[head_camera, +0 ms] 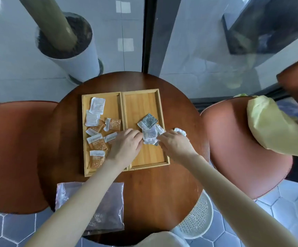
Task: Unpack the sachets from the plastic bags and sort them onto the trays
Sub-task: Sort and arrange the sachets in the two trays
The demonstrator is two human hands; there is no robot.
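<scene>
Two wooden trays lie side by side on a round wooden table. The left tray (pixel 112 98) holds several orange and white sachets (pixel 113 124). In the right tray (pixel 141 102) lies a grey sachet (pixel 149 120) on top of white ones. My left hand (pixel 125 147) and my right hand (pixel 175 146) both pinch a white sachet (pixel 150 136) over the right tray. Another crumpled white sachet (pixel 180 131) sits just past my right hand, beside the tray's edge. A clear plastic bag (pixel 107 207) lies flat at the table's near edge, under my left forearm.
Orange chairs stand left (pixel 11 154) and right (pixel 237 145) of the table (pixel 162 193); the right one carries a pale yellow bag (pixel 273 127). A white mesh basket (pixel 196 218) sits below the table's near right edge. A planter (pixel 68 41) stands behind the glass.
</scene>
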